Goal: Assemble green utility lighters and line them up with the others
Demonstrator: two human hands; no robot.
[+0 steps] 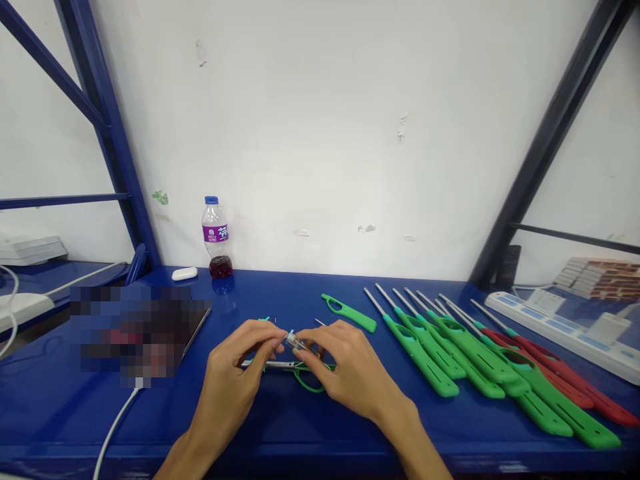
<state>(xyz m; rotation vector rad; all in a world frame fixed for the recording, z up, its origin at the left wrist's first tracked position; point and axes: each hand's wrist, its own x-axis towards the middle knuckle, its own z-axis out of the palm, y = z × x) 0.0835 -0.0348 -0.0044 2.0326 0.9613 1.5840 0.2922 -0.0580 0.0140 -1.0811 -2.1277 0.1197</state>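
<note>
Near the middle of the blue table, my left hand (245,360) pinches something tiny at the end of a small clear and metal part (292,339). My right hand (345,363) has its fingers closed on the other side of that part. Below the hands lies a metal tube (273,365), and a green looped piece (307,383) shows beside it, partly hidden by my right hand. Behind my right hand lies a green handle shell (357,317). What exactly my left fingertips hold is too small to name.
Green and red long lighters (465,360) lie on the right of the blue table (280,427), beside a white power strip (565,333). A bottle (217,240) and white case (185,273) stand near the wall. A blurred device with a cable (117,417) is at left.
</note>
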